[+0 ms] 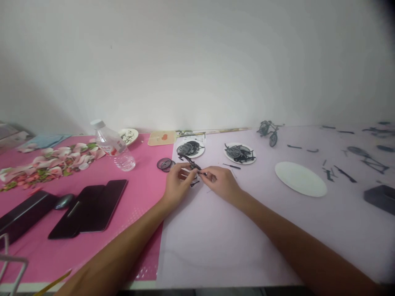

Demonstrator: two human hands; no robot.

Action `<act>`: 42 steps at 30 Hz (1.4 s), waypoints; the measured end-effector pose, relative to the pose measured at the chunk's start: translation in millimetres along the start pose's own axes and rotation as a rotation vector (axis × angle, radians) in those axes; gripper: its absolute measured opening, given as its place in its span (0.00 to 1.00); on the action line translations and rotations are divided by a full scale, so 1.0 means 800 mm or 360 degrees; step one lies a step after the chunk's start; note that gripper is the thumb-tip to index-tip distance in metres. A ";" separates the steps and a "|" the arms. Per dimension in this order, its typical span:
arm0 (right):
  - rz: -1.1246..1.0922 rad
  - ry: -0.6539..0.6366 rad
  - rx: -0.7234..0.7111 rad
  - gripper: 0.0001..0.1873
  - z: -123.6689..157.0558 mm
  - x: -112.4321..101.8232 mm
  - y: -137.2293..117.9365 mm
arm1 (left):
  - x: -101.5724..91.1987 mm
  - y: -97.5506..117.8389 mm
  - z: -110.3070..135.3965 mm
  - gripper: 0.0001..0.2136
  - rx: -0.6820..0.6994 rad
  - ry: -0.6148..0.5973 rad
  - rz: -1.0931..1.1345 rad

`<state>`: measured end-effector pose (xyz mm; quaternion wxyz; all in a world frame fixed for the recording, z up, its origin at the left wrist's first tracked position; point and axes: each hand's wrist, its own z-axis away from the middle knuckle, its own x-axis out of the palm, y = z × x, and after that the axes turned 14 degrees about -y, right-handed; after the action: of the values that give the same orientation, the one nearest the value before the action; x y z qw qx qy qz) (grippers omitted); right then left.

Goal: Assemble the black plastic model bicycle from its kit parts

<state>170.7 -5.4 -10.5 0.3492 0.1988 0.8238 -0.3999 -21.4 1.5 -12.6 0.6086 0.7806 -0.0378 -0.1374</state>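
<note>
Left hand [178, 181] and right hand [221, 183] meet fingertip to fingertip, both pinched on a small black frame part [191, 163], held just above the surface [216, 246] at mid-width, nearer its far edge. Loose dark wheels [164, 164] lie just left of the left hand. Behind the hands, two white plates [200, 154] [244, 163] carry black parts. An unloaded plate [300, 179] lies to the right, and a model bicycle [269, 130] stands at the far edge. A water bottle [112, 146] lies to the left.
</note>
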 end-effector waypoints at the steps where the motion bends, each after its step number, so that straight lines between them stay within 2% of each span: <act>1: 0.0000 0.0003 -0.0008 0.05 0.000 0.000 0.000 | 0.000 0.001 0.001 0.19 0.0055 0.0006 -0.0059; 13: 0.0028 0.0028 -0.0086 0.05 -0.001 -0.005 0.001 | -0.012 0.009 0.003 0.11 0.0517 -0.0001 -0.0581; 27: 0.0060 0.0039 -0.0106 0.05 -0.002 -0.006 0.002 | -0.013 0.008 0.005 0.09 0.0774 -0.0041 -0.0856; 35: 0.0059 0.0050 -0.0109 0.06 -0.001 -0.008 -0.001 | -0.016 0.019 0.005 0.12 0.0544 0.0027 -0.0811; 38: 0.0075 0.0082 -0.0066 0.04 -0.001 -0.007 -0.002 | -0.016 0.019 0.003 0.14 0.0402 0.0117 -0.0581; 42: 0.0086 0.0122 -0.0065 0.02 -0.002 -0.008 -0.004 | -0.014 0.021 -0.001 0.18 0.0098 0.0158 -0.0184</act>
<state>172.3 -6.2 -3.5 0.3320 0.2291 0.8389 -0.3654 -30.2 0.3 5.8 0.5764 0.8057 0.0334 -0.1324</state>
